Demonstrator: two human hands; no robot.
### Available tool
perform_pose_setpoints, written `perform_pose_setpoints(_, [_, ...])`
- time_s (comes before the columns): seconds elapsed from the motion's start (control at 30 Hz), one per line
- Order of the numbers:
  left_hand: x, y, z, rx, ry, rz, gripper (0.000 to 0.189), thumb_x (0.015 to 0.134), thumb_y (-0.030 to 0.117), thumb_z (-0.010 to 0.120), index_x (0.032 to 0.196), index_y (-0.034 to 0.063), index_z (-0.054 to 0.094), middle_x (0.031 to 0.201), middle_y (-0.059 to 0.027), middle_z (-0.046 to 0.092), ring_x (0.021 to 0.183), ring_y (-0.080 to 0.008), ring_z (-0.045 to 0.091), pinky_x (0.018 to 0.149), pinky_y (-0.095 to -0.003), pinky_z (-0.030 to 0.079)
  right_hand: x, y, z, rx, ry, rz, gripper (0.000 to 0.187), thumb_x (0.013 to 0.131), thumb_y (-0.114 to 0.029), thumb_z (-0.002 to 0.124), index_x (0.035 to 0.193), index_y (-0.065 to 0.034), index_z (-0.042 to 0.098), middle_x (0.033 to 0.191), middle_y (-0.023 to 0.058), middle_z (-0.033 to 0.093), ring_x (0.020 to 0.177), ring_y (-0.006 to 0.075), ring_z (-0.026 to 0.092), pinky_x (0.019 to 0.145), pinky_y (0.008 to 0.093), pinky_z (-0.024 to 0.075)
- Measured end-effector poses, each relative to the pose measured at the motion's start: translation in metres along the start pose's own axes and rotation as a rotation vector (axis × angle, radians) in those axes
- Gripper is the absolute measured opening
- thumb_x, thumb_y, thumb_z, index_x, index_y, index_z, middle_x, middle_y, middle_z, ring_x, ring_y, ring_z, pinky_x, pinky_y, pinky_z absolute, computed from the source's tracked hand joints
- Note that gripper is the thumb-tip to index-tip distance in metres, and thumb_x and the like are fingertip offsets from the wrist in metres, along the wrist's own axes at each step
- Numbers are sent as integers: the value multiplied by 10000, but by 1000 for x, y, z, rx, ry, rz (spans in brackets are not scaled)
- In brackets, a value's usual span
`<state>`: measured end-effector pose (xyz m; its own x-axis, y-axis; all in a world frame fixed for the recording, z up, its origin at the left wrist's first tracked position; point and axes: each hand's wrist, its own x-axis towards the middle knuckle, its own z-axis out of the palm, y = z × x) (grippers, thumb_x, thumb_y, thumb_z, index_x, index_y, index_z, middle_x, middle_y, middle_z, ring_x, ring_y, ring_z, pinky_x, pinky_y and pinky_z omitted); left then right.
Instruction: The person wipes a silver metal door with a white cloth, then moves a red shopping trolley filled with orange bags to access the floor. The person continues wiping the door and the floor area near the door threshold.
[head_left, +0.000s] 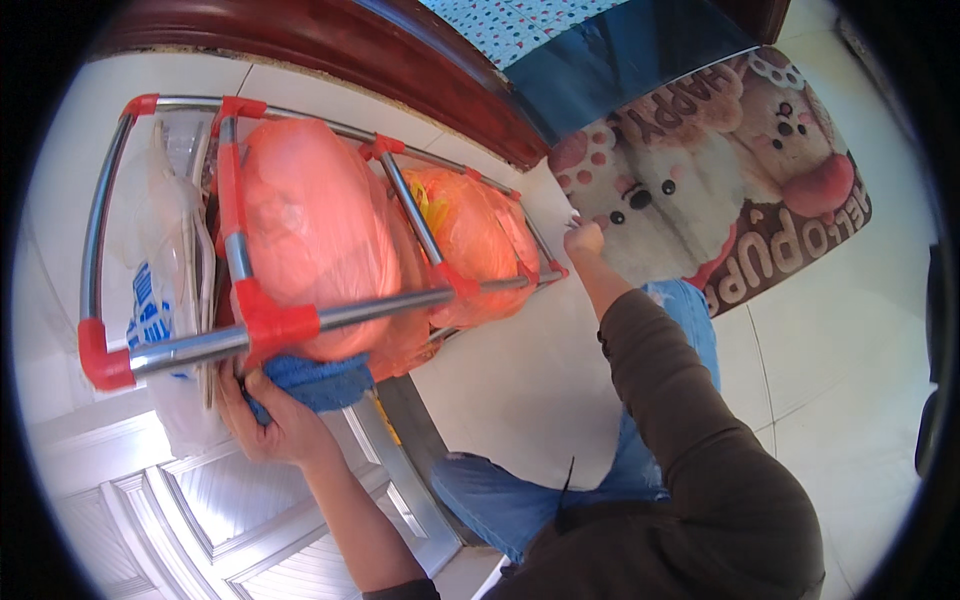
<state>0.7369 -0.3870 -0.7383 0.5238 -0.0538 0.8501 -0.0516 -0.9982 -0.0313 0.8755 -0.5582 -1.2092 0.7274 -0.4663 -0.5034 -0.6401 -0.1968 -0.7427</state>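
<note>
A rack of metal tubes (382, 310) with red plastic joints stands at the left, holding stuffed orange plastic bags (315, 225). My left hand (281, 424) is at the rack's side, its thumb and fingers closed around the edge of a blue cloth (319, 381) beneath a red joint. White and clear plastic bags (161, 225) fill the rack's end beside it. Low over the floor, near the rack's far end, my right hand (585, 236) is curled; a small light thing shows at its fingertips, too small to name.
A printed doormat (675, 180) with cartoon dogs lies beyond my right hand, by a doorway with a dark red wooden frame (450, 90). A white panelled door (247, 510) is at the lower left. Pale tiles (810, 360) cover the floor.
</note>
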Motion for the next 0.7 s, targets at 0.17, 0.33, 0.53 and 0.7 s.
perform_pose_setpoints(0.17, [-16, -16, 1, 107, 98, -19, 275, 958, 120, 598, 1178, -41, 633, 1117, -132, 665, 966, -187, 604, 866, -315, 495, 31, -60, 40, 183, -168, -438, 324, 831, 6, 581, 1122, -82, 691, 1174, 175, 643, 1086, 293, 623, 908, 344, 493])
perform_pose_setpoints(0.33, [-22, -19, -5, 87, 144, -91, 335, 954, 187, 618, 1222, -14, 624, 1123, -116, 670, 958, -168, 607, 858, -294, 501, 20, -94, 72, 320, -449, -604, 282, 860, -40, 590, 1123, -83, 683, 1090, 139, 673, 987, 293, 651, 860, 355, 507])
perform_pose_setpoints(0.53, [-19, -9, 4, 83, 236, -201, 369, 969, 253, 597, 1227, -11, 624, 1109, -109, 671, 949, -158, 616, 849, -284, 501, 79, -40, 80, -37, -501, -594, 256, 839, -201, 596, 1060, -131, 703, 897, 182, 681, 845, 359, 657, 749, 421, 518])
perform_pose_setpoints(0.7, [-18, -3, 9, 93, 273, -238, 352, 961, 233, 611, 1201, -24, 638, 1114, -105, 669, 953, -155, 610, 854, -302, 502, 59, -26, 80, -99, -409, -672, 283, 856, -228, 579, 1092, -144, 710, 942, 186, 680, 857, 364, 662, 761, 415, 517])
